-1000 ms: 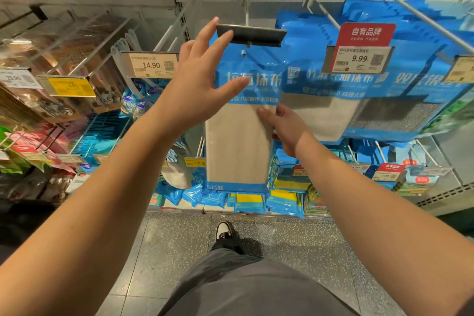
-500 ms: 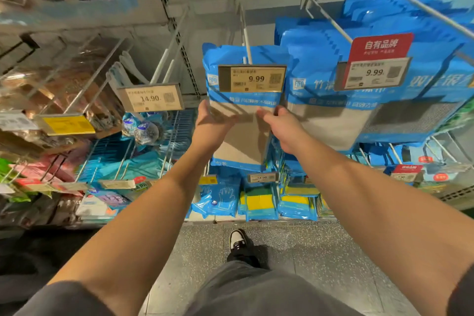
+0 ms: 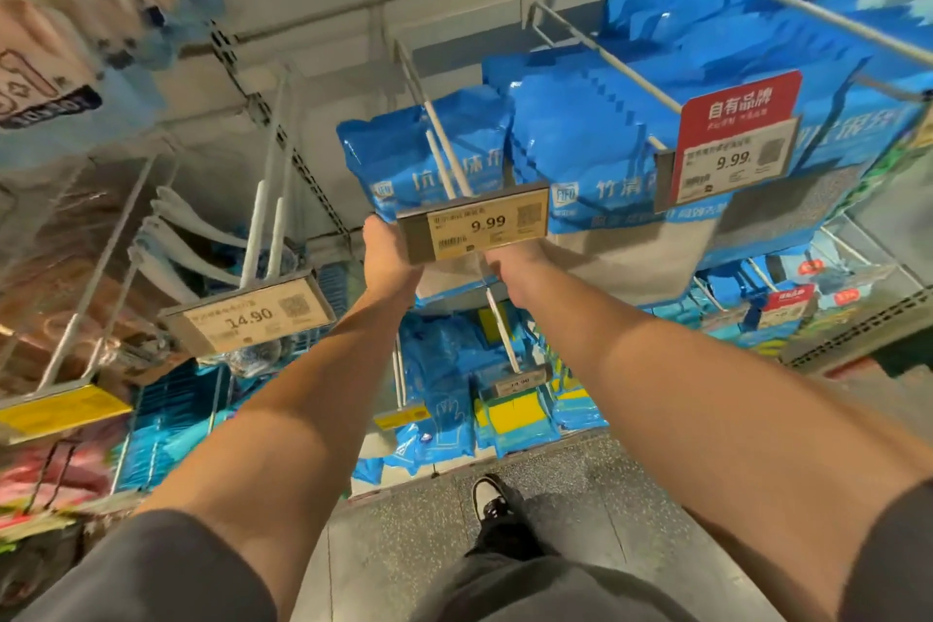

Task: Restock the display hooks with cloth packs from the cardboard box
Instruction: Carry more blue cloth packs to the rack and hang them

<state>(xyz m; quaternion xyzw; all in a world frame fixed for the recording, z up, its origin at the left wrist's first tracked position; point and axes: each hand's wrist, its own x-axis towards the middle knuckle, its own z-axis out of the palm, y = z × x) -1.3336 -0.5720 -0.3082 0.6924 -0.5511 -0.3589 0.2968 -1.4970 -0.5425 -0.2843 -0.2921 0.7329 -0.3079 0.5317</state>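
A blue cloth pack [image 3: 404,157] with a grey cloth window hangs on a white display hook [image 3: 438,136], behind the hook's 9.99 price tag [image 3: 484,225]. Both arms reach up to it. My left hand [image 3: 386,258] holds the pack's lower left edge. My right hand [image 3: 517,265] holds its lower right edge. The price tag hides most of the fingers of both hands. The cardboard box is out of view.
A thick row of similar blue packs [image 3: 631,126] fills the hook to the right, under a red 9.99 tag [image 3: 737,136]. To the left is a 14.90 tag [image 3: 247,318] on a hook with white items. Lower hooks carry blue and yellow packs [image 3: 515,414]. My shoe [image 3: 487,500] is on the speckled floor.
My left hand dropped from the raised price tag, which flipped down, and came to the pack's left edge. Both hands have slid the pack further back along the hook.
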